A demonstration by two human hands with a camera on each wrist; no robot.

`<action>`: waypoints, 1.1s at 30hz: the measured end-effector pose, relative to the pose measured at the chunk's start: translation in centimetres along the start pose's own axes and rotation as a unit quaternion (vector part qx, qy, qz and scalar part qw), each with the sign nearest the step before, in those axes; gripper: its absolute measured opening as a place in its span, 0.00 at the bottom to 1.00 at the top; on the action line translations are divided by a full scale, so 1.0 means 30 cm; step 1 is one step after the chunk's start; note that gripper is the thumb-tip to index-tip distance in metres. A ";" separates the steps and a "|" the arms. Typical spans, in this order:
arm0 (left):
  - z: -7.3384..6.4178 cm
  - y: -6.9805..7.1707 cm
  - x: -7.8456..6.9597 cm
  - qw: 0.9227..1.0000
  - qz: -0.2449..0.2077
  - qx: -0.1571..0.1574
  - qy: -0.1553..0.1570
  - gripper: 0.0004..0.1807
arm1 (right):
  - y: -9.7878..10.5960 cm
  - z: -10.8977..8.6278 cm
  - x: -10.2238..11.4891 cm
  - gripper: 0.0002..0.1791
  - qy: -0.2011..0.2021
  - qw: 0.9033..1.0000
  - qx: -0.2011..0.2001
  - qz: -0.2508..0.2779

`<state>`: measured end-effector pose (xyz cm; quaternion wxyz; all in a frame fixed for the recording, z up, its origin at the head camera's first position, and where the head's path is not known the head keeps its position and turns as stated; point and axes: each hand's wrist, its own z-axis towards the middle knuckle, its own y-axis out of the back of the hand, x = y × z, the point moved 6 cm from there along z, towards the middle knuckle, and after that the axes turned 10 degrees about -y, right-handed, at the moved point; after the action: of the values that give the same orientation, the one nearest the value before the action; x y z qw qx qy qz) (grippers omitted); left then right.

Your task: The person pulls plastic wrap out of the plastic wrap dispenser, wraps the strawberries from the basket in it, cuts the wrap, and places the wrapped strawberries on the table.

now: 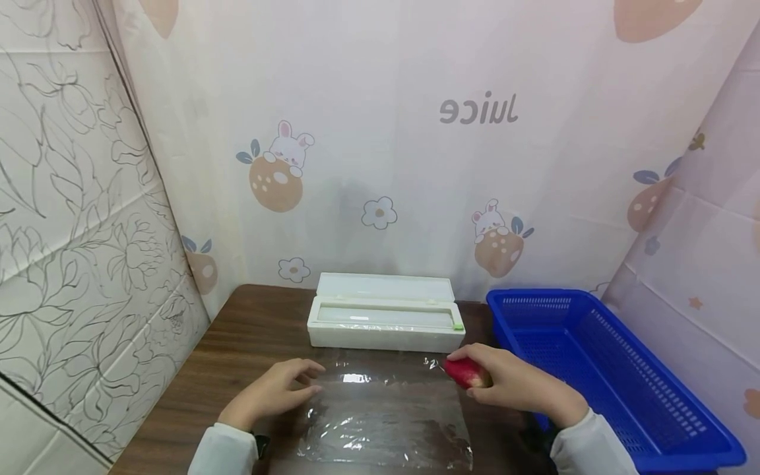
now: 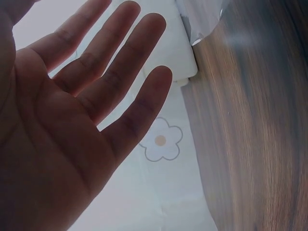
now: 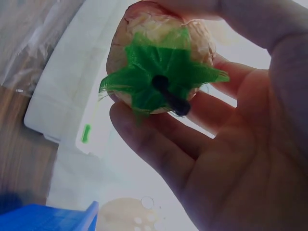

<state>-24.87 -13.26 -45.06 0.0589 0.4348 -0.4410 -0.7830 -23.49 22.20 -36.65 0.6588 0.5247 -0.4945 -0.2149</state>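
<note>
My right hand grips a toy strawberry above the right edge of a sheet of cling film. In the right wrist view, the strawberry's green fabric leaves and dark stem face the camera, and the fingers curl round its pale end. My left hand hovers by the film's left edge, its fingers loosely bent around nothing; the left wrist view shows the bare palm. The film lies over the table in front of a white cling film dispenser, whose lid stands raised.
A blue plastic basket stands on the right side of the dark wooden table. On the dispenser's right end sits a small green slider. Patterned curtains hang close behind and at both sides.
</note>
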 end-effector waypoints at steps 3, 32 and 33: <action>0.006 -0.008 -0.004 1.000 0.001 0.007 -0.005 0.24 | -0.012 0.003 0.016 0.26 0.001 1.000 0.010 0.012; 0.085 -0.092 -0.055 0.998 -0.011 0.023 -0.055 0.22 | -0.140 0.071 0.091 0.32 0.053 0.998 -0.003 0.043; 0.088 -0.096 -0.056 0.998 -0.011 0.025 -0.055 0.22 | -0.146 0.074 0.092 0.32 0.052 0.998 0.000 0.043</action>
<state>-24.93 -9.02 -45.53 0.0151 0.3973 -0.4581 -0.7950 -23.25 17.36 -39.52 0.6920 0.5137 -0.4817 -0.1589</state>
